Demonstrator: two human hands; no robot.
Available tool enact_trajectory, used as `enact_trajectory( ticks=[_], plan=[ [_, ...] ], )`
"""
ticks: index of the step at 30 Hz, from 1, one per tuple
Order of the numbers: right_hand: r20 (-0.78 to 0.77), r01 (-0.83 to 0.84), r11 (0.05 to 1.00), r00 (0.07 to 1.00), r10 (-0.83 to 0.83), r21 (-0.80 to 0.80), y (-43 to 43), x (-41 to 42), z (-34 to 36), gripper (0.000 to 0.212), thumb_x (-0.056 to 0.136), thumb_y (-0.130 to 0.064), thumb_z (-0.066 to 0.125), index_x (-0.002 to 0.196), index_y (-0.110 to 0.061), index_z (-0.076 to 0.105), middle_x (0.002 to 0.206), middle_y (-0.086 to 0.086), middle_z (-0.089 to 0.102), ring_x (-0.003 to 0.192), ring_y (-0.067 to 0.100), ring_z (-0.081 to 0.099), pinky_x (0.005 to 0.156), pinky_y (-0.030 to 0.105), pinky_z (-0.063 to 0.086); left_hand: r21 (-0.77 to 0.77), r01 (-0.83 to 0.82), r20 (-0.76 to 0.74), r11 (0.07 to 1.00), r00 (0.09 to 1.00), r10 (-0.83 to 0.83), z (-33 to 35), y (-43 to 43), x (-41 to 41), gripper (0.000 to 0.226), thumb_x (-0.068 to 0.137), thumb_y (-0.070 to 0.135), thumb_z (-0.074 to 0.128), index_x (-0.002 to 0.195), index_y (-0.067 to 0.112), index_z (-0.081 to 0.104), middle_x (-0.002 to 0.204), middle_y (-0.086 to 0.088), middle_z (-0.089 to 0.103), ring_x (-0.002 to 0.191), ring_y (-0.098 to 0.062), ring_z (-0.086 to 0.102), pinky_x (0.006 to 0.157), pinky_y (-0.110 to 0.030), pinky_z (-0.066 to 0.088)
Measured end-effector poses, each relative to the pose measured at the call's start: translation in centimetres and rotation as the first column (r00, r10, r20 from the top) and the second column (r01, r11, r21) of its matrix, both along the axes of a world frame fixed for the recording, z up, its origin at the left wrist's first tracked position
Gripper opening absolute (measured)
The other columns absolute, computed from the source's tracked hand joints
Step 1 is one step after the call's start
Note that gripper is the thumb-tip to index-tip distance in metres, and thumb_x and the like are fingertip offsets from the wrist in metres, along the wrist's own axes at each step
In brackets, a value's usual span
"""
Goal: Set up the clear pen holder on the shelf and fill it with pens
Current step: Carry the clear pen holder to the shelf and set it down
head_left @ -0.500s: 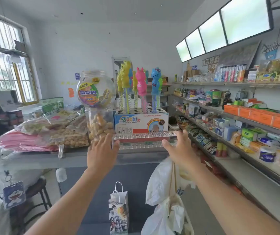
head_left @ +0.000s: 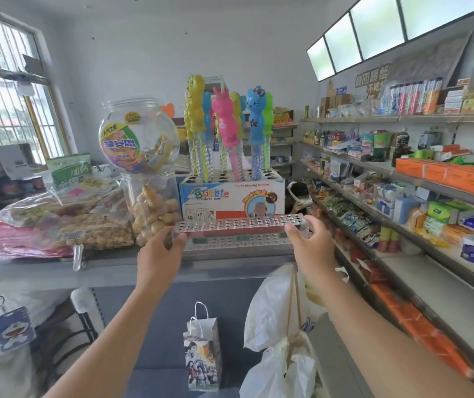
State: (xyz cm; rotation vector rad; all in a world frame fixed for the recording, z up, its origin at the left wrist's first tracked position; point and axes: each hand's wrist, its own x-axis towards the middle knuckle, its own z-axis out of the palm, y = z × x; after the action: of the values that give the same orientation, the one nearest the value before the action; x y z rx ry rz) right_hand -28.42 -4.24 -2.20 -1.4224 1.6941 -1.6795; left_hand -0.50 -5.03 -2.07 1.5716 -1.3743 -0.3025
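A long clear pen holder (head_left: 238,225) with rows of round holes in its top sits at the front of the grey shelf top (head_left: 109,268), just in front of the bubble-wand box. My left hand (head_left: 161,248) grips its left end, thumb on the front. My right hand (head_left: 310,239) grips its right end. No pens stand in the holes that I can see.
Behind the holder stands a white bubble-wand box (head_left: 231,198) with coloured wands. Two clear snack jars (head_left: 143,179) and bagged snacks (head_left: 66,222) crowd the left. Stocked wall shelves (head_left: 431,202) run along the right. White plastic bags (head_left: 278,326) and a paper gift bag (head_left: 202,349) hang below.
Both hands have closed in from just short of the holder and now grip its two ends. The view has come nearer to the shelf.
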Motion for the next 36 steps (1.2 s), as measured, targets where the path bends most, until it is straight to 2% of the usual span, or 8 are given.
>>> enact_trajectory(
  ticks=[5, 9, 12, 19, 22, 29, 33, 36],
  plan=[
    [0.023, 0.022, 0.998, 1.000, -0.021, -0.062, 0.3, 1.2, 0.6, 0.053, 0.093, -0.046, 0.059, 0.139, -0.023, 0.048, 0.138, -0.005, 0.053, 0.125, 0.018, 0.050, 0.096, 0.036, 0.042, -0.092, -0.001, -0.297, 0.996, 0.954, -0.027, 1.0, 1.5, -0.6, 0.042, 0.093, 0.031, 0.066, 0.133, 0.023, 0.059, 0.112, 0.006, 0.064, 0.107, -0.011, 0.059, 0.092, -0.027, 0.045],
    [0.053, 0.005, 0.991, 0.999, 0.002, -0.137, 1.9, 2.3, 1.4, 0.054, 0.094, -0.043, 0.060, 0.141, -0.022, 0.045, 0.141, -0.006, 0.050, 0.127, 0.014, 0.047, 0.093, 0.028, 0.036, -0.132, -0.011, -0.368, 0.991, 0.929, -0.039, 1.7, 3.7, 0.2, 0.044, 0.091, 0.029, 0.069, 0.133, 0.021, 0.059, 0.114, 0.003, 0.067, 0.108, -0.010, 0.061, 0.085, -0.017, 0.045],
    [0.075, -0.065, 0.984, 0.994, 0.079, -0.168, 3.5, 3.4, 1.2, 0.056, 0.093, -0.040, 0.062, 0.142, -0.022, 0.043, 0.140, -0.008, 0.048, 0.124, 0.006, 0.044, 0.095, 0.025, 0.034, -0.128, -0.041, -0.363, 0.991, 0.932, -0.008, 1.7, 6.3, 1.7, 0.046, 0.089, 0.031, 0.070, 0.133, 0.022, 0.059, 0.112, 0.004, 0.066, 0.108, -0.012, 0.061, 0.093, -0.024, 0.045],
    [0.084, -0.250, 0.959, 0.961, 0.263, -0.135, 6.9, 9.5, -1.0, 0.057, 0.092, -0.030, 0.066, 0.143, -0.022, 0.041, 0.144, -0.007, 0.047, 0.133, 0.010, 0.043, 0.112, 0.034, 0.036, -0.119, -0.184, -0.412, 0.976, 0.903, 0.121, 0.1, 13.9, 7.2, 0.042, 0.087, 0.032, 0.073, 0.128, 0.027, 0.062, 0.105, 0.009, 0.066, 0.098, -0.007, 0.064, 0.089, -0.027, 0.049],
    [0.084, -0.325, 0.939, 0.939, 0.335, -0.108, 8.8, 13.3, -2.4, 0.058, 0.092, -0.028, 0.066, 0.143, -0.021, 0.041, 0.140, -0.011, 0.044, 0.133, 0.009, 0.041, 0.105, 0.022, 0.031, -0.098, -0.260, -0.431, 0.961, 0.881, 0.195, -1.0, 17.3, 10.2, 0.040, 0.088, 0.032, 0.072, 0.127, 0.028, 0.063, 0.110, 0.005, 0.066, 0.102, -0.011, 0.063, 0.093, -0.028, 0.048],
    [0.097, -0.527, 0.849, 0.843, 0.528, -0.044, 15.0, 24.2, -5.3, 0.057, 0.092, -0.030, 0.067, 0.143, -0.025, 0.041, 0.145, -0.006, 0.045, 0.131, 0.011, 0.043, 0.108, 0.032, 0.038, -0.104, -0.449, -0.464, 0.888, 0.811, 0.356, -3.3, 27.6, 19.8, 0.041, 0.089, 0.030, 0.071, 0.129, 0.023, 0.063, 0.117, 0.000, 0.069, 0.106, -0.013, 0.065, 0.097, -0.032, 0.051],
    [0.130, -0.621, 0.783, 0.776, 0.618, -0.018, 20.0, 32.1, -6.5, 0.055, 0.093, -0.026, 0.066, 0.142, -0.023, 0.041, 0.136, -0.013, 0.045, 0.124, 0.004, 0.041, 0.103, 0.023, 0.034, -0.090, -0.534, -0.465, 0.841, 0.769, 0.438, -4.9, 34.9, 26.0, 0.041, 0.090, 0.031, 0.070, 0.129, 0.024, 0.063, 0.117, 0.003, 0.068, 0.107, -0.011, 0.064, 0.094, -0.027, 0.050],
    [0.153, -0.679, 0.735, 0.726, 0.670, 0.005, 23.8, 38.0, -7.8, 0.055, 0.093, -0.024, 0.065, 0.142, -0.022, 0.041, 0.140, -0.010, 0.044, 0.127, 0.003, 0.039, 0.107, 0.024, 0.031, -0.059, -0.584, -0.489, 0.810, 0.724, 0.486, -6.3, 40.2, 31.0, 0.041, 0.087, 0.035, 0.072, 0.126, 0.028, 0.065, 0.115, 0.005, 0.071, 0.107, -0.014, 0.066, 0.098, -0.043, 0.052]
  ],
)
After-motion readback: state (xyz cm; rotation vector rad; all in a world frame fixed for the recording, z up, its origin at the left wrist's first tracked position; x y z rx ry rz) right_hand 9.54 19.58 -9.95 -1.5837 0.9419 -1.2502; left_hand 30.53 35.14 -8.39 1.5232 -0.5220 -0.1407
